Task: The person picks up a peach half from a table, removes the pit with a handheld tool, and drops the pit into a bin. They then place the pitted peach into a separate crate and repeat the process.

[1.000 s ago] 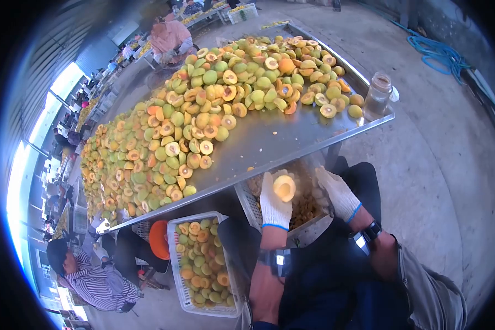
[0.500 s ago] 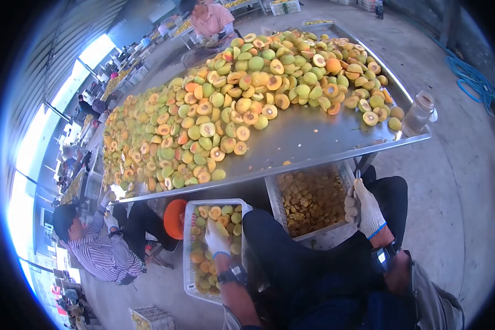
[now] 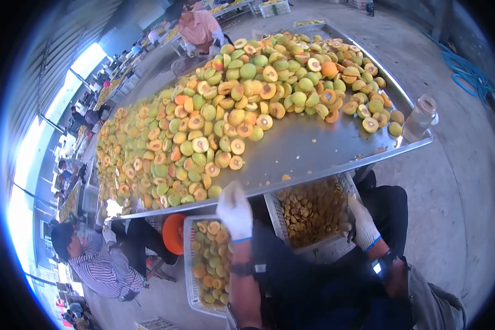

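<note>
My left hand (image 3: pixel 235 213), in a white glove, is raised at the near edge of the metal table (image 3: pixel 302 144). Motion smears its fingers. Just beyond it lies a big heap of halved stone fruit (image 3: pixel 201 118), green, yellow and orange, some showing pits. Below and to its left stands a white plastic crate (image 3: pixel 191 283) of fruit halves. My right hand (image 3: pixel 363 225), gloved too, is closed at the right side of a second crate (image 3: pixel 276 215) with brown pits or scraps in it. The small metal tool in that hand is mostly hidden by the fingers.
A clear plastic jar (image 3: pixel 419 117) stands at the table's right corner. An orange bucket (image 3: pixel 174 234) is beside the left crate. One person (image 3: pixel 102 258) sits at the left, another (image 3: pixel 199 30) works behind the heap. A blue hose (image 3: pixel 467 71) lies on the floor.
My left hand has risen out of the fruit crate to the table's near edge. My right hand has turned and dropped slightly, and its metal tool no longer sticks up.
</note>
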`<action>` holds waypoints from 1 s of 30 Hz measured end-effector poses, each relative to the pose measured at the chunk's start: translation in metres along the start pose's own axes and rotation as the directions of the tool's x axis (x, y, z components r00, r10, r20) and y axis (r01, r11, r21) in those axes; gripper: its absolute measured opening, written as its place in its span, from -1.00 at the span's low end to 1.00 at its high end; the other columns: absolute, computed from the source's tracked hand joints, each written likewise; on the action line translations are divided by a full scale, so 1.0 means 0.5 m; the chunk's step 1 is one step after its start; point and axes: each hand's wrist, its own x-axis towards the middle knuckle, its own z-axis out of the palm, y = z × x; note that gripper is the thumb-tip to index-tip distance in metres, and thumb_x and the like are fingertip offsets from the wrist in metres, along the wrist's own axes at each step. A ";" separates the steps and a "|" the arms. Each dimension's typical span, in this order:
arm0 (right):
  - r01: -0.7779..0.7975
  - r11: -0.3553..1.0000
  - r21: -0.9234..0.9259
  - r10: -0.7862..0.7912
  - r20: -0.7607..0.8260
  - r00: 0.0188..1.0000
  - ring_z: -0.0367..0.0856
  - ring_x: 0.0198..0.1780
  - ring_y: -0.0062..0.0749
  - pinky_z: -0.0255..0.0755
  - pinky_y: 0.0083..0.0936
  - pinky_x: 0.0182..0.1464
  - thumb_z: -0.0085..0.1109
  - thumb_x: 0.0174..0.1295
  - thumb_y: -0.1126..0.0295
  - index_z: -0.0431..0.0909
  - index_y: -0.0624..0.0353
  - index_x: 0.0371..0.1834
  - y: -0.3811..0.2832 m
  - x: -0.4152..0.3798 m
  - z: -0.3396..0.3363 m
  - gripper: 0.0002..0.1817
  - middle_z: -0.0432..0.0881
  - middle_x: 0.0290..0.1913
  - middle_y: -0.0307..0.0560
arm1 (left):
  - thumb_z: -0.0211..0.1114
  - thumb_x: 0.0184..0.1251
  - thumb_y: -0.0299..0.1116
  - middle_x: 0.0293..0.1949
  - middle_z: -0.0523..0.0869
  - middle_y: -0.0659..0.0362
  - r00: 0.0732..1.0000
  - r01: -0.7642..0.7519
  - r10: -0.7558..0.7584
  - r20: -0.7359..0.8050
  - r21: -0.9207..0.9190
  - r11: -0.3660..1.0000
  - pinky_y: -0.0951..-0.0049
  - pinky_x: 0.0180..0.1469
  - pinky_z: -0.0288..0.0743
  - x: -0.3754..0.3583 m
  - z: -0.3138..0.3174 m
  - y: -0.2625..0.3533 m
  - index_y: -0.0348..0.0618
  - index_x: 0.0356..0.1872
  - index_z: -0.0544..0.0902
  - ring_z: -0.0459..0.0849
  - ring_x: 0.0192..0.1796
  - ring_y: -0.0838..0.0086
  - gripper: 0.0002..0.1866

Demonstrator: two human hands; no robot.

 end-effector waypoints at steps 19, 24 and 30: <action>-0.007 0.930 -0.367 0.020 0.033 0.999 0.54 -0.37 -0.74 0.45 -0.65 -0.39 -0.01 0.66 0.06 0.54 0.13 0.11 -0.017 0.029 -0.029 -0.64 0.58 -0.31 -0.37 | 0.76 -0.15 0.18 0.04 0.72 -0.22 0.883 0.467 -0.329 -0.334 0.573 0.674 0.06 0.19 0.65 0.250 0.495 -0.079 -0.47 0.12 0.46 0.76 0.12 -0.09 0.02; 0.001 0.952 -0.307 0.024 0.079 0.997 0.51 -0.30 -0.77 0.46 -0.68 -0.30 0.02 0.65 0.08 0.54 0.15 0.10 -0.016 0.030 -0.026 -0.65 0.57 -0.25 -0.41 | 0.59 0.10 -0.15 -0.09 0.76 -0.13 0.975 0.224 -0.217 -0.058 0.325 0.919 0.06 -0.03 0.70 0.214 0.418 -0.118 -0.39 -0.02 0.59 0.79 -0.07 0.06 -0.42; 0.144 0.926 -0.348 -0.085 0.180 0.980 0.39 -0.14 -0.80 0.37 -0.69 -0.11 0.03 0.64 0.21 0.54 0.18 0.04 -0.030 0.005 -0.005 -0.75 0.49 -0.20 -0.46 | 0.24 0.51 -0.26 -0.05 0.74 -0.05 0.573 0.819 -0.405 0.713 -0.520 0.244 0.13 -0.08 0.65 0.036 0.232 0.063 -0.36 0.05 0.62 0.73 -0.09 0.08 -0.67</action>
